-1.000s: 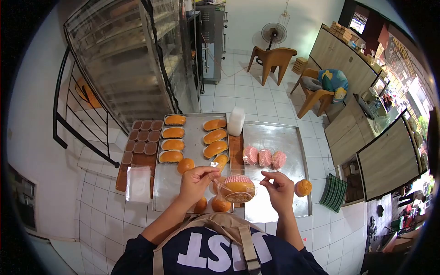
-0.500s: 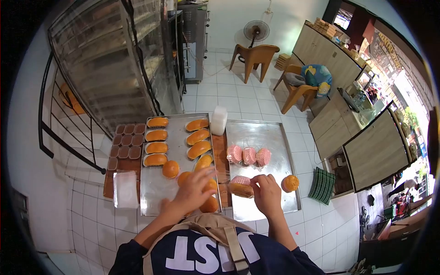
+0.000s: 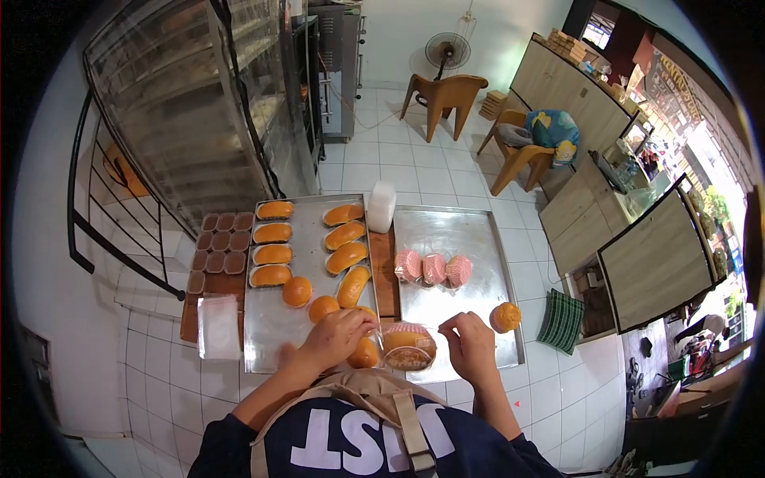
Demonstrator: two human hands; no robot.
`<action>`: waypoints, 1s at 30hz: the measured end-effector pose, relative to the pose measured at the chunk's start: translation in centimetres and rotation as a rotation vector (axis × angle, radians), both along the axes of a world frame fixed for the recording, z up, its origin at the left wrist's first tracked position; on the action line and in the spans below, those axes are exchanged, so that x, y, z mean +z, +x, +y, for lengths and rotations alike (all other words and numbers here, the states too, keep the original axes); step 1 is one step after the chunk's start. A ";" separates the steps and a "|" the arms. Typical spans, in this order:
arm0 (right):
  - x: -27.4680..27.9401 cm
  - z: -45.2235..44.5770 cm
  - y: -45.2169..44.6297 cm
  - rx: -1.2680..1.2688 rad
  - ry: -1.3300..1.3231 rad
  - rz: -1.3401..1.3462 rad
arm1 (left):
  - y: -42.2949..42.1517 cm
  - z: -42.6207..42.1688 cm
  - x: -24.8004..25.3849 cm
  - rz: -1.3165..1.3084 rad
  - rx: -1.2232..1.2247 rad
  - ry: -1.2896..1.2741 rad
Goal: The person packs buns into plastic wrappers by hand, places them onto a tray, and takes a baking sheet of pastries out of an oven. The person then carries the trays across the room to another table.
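A bun in a pink paper case, inside a clear printed plastic bag (image 3: 409, 347), is between my hands at the near left edge of the right metal tray (image 3: 446, 223). My left hand (image 3: 341, 334) is closed in a pinch at the bag's left side. On the other side, my right hand (image 3: 470, 342) pinches its upper right corner. Three pink-cased wrapped buns (image 3: 433, 270) lie farther up that tray, and a round bun (image 3: 506, 317) sits by its right edge. Beneath my left hand, unwrapped round buns (image 3: 297, 291) are partly hidden.
Oblong buns (image 3: 272, 233) in paper cases line the left tray (image 3: 307, 239). Left of it are small brown-filled tubs (image 3: 225, 243) and a stack of clear bags (image 3: 217, 327). A white container stack (image 3: 382, 207) stands between the trays. A green cushion (image 3: 560, 321) lies on the floor.
My left hand has drawn down and closed from a blurred, spread pose. The bagged bun has turned so its printed side shows, and sits lower and nearer my body.
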State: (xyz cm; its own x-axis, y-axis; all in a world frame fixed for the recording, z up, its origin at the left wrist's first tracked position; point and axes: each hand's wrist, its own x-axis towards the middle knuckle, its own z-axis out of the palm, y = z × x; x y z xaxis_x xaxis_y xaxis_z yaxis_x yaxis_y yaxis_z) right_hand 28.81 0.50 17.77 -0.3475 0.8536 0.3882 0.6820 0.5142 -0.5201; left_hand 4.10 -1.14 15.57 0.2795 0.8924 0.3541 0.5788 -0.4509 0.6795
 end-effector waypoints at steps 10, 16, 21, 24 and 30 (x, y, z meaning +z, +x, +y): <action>-2.6 0.6 0.8 0.312 -0.272 -0.165 | -2.3 -1.0 -0.9 0.117 -0.051 -0.066; -6.7 5.9 6.5 -0.065 -0.471 -0.153 | -7.9 -2.4 -2.1 0.211 0.268 -0.238; -11.1 12.6 9.8 -0.571 -0.314 -0.447 | -12.2 -6.7 -5.1 0.158 0.504 -0.298; -13.5 16.2 9.6 -0.740 -0.291 -0.437 | -14.2 -8.7 -6.9 0.195 0.580 -0.333; -21.2 18.5 8.9 -0.561 -0.420 -0.383 | -17.9 -11.3 -10.0 0.131 0.786 -0.373</action>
State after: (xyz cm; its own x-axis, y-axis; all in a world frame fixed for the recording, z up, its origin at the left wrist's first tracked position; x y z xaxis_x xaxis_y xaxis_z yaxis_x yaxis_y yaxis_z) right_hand 37.68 19.05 -3.43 0.1331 0.9890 -0.0644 0.9514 -0.1457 -0.2714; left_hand -13.79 -12.47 5.56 -0.4464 0.8948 0.0094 0.7122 0.3489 0.6091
